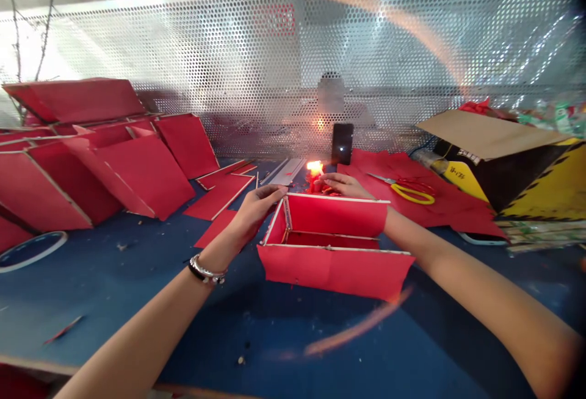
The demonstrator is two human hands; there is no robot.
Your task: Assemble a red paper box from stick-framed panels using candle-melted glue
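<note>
A red box frame [339, 271] with pale edges stands on the blue table, its right end open. My left hand [256, 210] grips the back left corner of this red box frame, fingers on its top edge. Behind the box, my right hand [343, 185] is beside a burning flame [314, 168] above a red lump [315, 184]. Its fingers are bent together near the flame; anything between them is too small to make out. The right forearm passes along the box's open right side.
Red boxes [137, 173] are stacked at the left. Red sheets and strips [220, 194] lie behind my left hand. Yellow-handled scissors [412, 193] rest on red sheets at the right, near a black and yellow carton [494, 173]. A phone [342, 143] stands upright before a perforated metal screen [256, 82].
</note>
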